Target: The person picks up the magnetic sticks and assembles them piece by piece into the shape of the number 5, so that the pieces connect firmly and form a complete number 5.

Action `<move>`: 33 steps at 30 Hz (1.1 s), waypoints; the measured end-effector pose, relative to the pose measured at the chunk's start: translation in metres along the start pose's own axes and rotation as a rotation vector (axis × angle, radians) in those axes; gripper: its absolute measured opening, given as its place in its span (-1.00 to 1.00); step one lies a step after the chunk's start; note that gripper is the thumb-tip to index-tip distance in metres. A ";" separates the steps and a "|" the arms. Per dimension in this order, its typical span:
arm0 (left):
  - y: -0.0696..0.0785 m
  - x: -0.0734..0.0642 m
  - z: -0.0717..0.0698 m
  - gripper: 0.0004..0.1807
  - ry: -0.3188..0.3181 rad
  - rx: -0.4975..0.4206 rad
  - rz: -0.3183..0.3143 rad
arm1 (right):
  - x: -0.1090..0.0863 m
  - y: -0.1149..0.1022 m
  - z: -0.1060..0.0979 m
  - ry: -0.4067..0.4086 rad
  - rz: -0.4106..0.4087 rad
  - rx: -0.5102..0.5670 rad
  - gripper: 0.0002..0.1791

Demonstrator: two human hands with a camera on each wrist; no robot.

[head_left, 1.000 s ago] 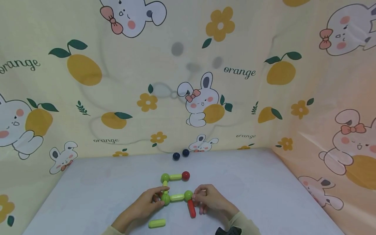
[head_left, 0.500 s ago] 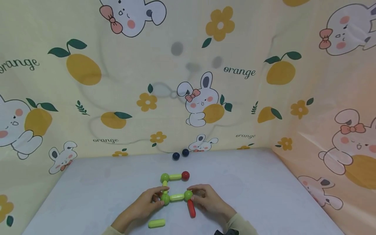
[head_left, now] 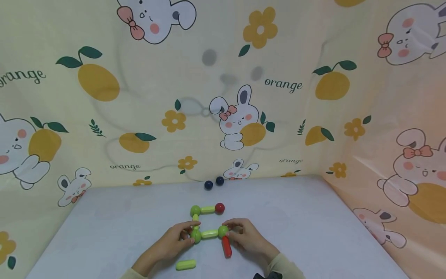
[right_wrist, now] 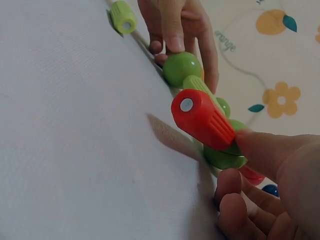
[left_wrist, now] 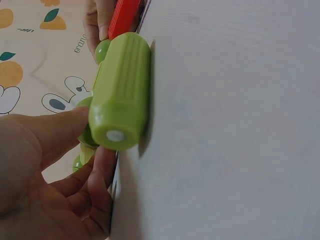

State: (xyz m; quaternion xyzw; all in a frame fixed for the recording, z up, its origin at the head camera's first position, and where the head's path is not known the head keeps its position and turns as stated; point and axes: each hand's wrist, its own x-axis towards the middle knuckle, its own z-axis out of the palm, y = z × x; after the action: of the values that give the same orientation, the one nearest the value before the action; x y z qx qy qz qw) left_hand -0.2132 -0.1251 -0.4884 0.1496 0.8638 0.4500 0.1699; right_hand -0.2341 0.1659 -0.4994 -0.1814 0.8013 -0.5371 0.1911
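Note:
A magnetic stick-and-ball frame lies on the table, with green balls and light-green rods forming three sides. My left hand (head_left: 173,242) pinches the near-left green ball (head_left: 196,236) between thumb and fingers. At the near-right corner, my right hand (head_left: 249,237) holds another green ball (head_left: 223,231), thumb on the near side and index finger on the far side. From that ball a red rod (head_left: 227,247) points toward me; its free end shows a silver magnet (right_wrist: 186,104) in the right wrist view. The frame's far arm ends in a red ball (head_left: 220,208).
A loose light-green rod (head_left: 186,265) lies on the white table (head_left: 115,221) near my left wrist. Two dark blue balls (head_left: 208,185) sit at the table's back edge, before a printed curtain (head_left: 150,97). A dark object (head_left: 267,275) shows at my right sleeve.
My right hand has shifted slightly left, and its index finger has reached round to the far side of the near-right ball. My left hand and the frame stay practically still.

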 end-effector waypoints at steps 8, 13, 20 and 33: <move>0.001 0.000 0.001 -0.45 0.011 0.010 -0.023 | 0.001 0.001 -0.001 0.006 0.026 0.018 -0.66; 0.002 0.000 0.001 -0.45 0.011 0.020 -0.013 | 0.001 0.002 -0.001 0.007 0.034 0.020 -0.66; 0.001 -0.001 0.001 -0.45 0.005 0.013 -0.009 | 0.000 0.001 -0.001 0.008 0.057 0.018 -0.68; 0.000 0.002 0.001 -0.44 0.007 0.015 -0.015 | 0.000 0.003 -0.002 0.005 0.054 0.031 -0.67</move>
State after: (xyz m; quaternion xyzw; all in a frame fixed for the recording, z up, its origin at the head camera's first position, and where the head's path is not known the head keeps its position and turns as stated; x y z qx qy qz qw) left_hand -0.2143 -0.1237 -0.4893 0.1428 0.8690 0.4426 0.1689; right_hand -0.2359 0.1684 -0.5011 -0.1554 0.7978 -0.5448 0.2063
